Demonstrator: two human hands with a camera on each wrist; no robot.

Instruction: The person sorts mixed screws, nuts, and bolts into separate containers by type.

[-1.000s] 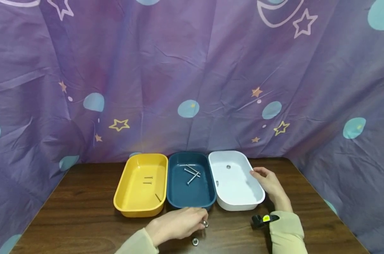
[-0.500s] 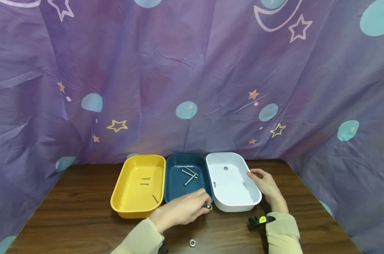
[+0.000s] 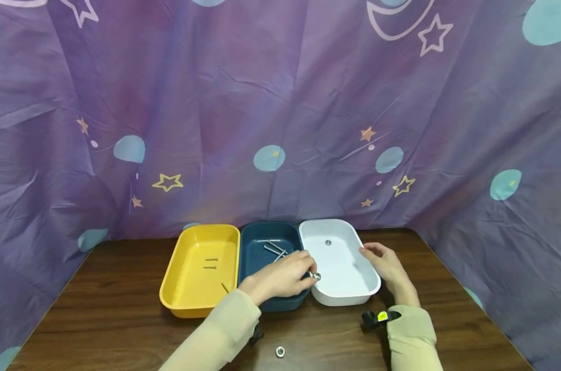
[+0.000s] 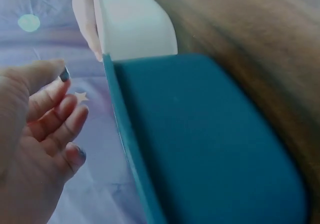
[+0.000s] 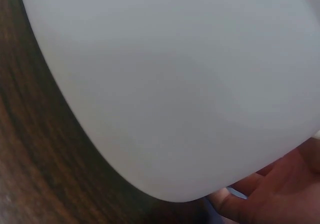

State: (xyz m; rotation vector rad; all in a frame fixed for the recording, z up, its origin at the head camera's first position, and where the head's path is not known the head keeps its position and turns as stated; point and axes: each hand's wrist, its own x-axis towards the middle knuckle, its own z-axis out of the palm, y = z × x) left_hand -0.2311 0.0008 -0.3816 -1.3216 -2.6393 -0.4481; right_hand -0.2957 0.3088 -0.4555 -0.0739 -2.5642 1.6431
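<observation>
My left hand (image 3: 280,275) reaches over the front of the dark blue tray (image 3: 282,305) and pinches a shiny metal nut (image 3: 315,276) at its fingertips, by the white tray's left rim. In the left wrist view, something small and grey (image 4: 64,74) shows at the thumb tip. My right hand (image 3: 391,270) holds the right rim of the white tray (image 3: 345,300). One nut (image 3: 328,242) lies inside that tray towards the back. Another nut (image 3: 280,352) is on the wooden table in front of the trays.
A yellow tray (image 3: 200,312) at the left has several small screws (image 3: 210,259) in it. Long bolts (image 3: 275,247) lie in the blue tray, partly covered by my left hand. Behind the table (image 3: 122,309) hangs a purple patterned cloth (image 3: 234,129).
My left hand has moved up and to the right with the nut, from in front of the blue tray to the white tray's left edge. The right hand stays at its rim.
</observation>
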